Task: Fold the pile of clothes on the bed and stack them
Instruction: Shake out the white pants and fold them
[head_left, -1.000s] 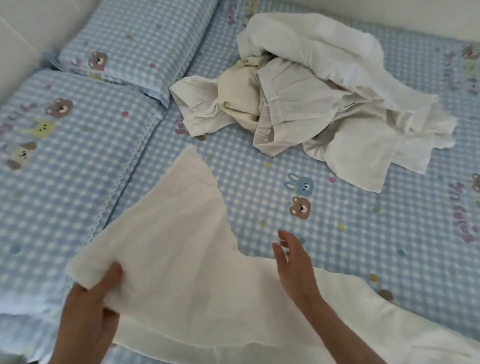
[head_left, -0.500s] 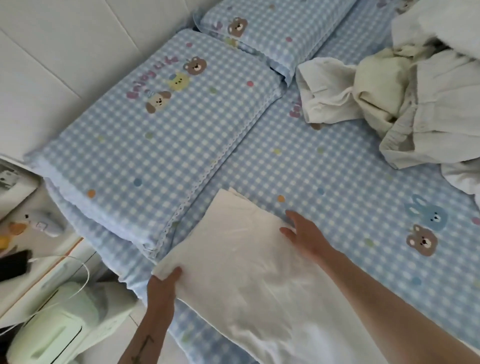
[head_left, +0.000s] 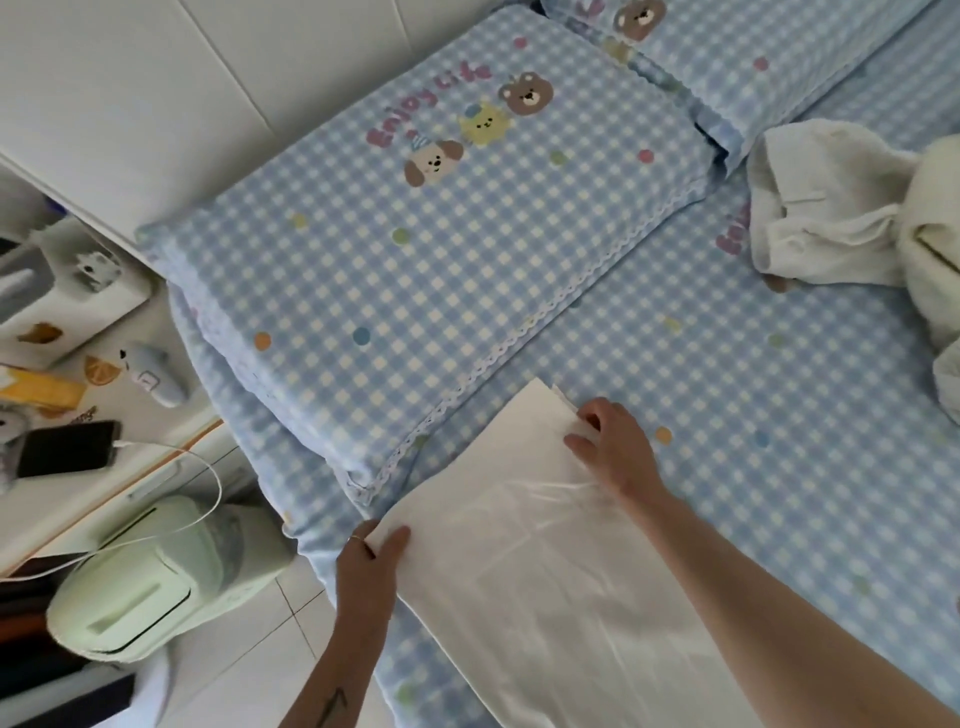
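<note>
Bare forearms, a thin ring on the left hand (head_left: 371, 558), and seemingly a dark tattoo (head_left: 332, 706) on that forearm.

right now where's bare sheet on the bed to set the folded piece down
Bare sheet lies between the pillow, the unfolded pile and the right hand. It is crowded at the near corner, where both hands hold the white cloth.
</note>
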